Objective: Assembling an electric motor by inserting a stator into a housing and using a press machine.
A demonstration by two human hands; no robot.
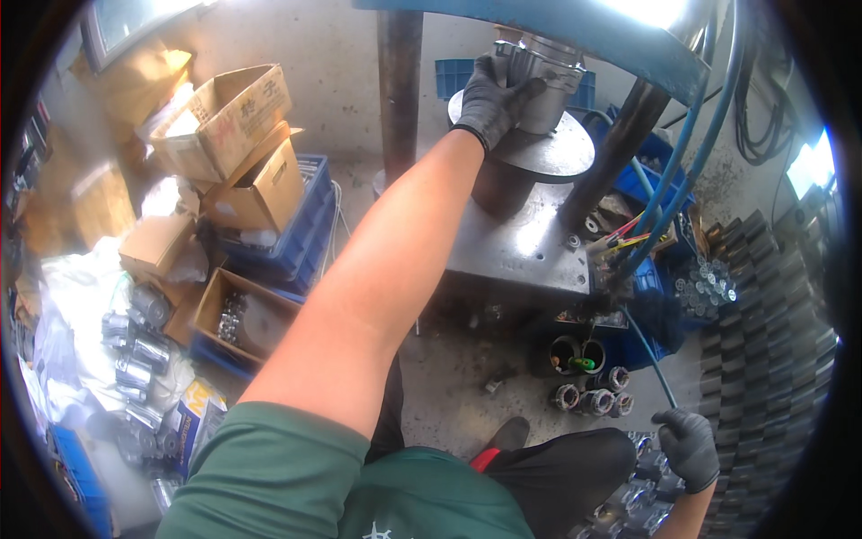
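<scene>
My left hand [494,101], in a dark grey glove, reaches up to a silver cylindrical metal housing [544,106]. Its fingers curl around the left side, with the thumb across the front. The housing stands upright on a round steel plate [561,157] of a press, and its top is partly hidden under the blue crossbeam [611,40]. Low on the right, my right hand [690,451], gloved alike, is closed at the end of a thin blue-green lever [650,359] that slopes down from the press.
Cardboard boxes [224,121] and blue crates [292,229] stack up at left, above loose metal cylinders [135,377]. Several wound metal rings [597,402] sit on the floor near my knee. Blue hoses [696,148] hang at right, beside stacked dark metal parts [763,332].
</scene>
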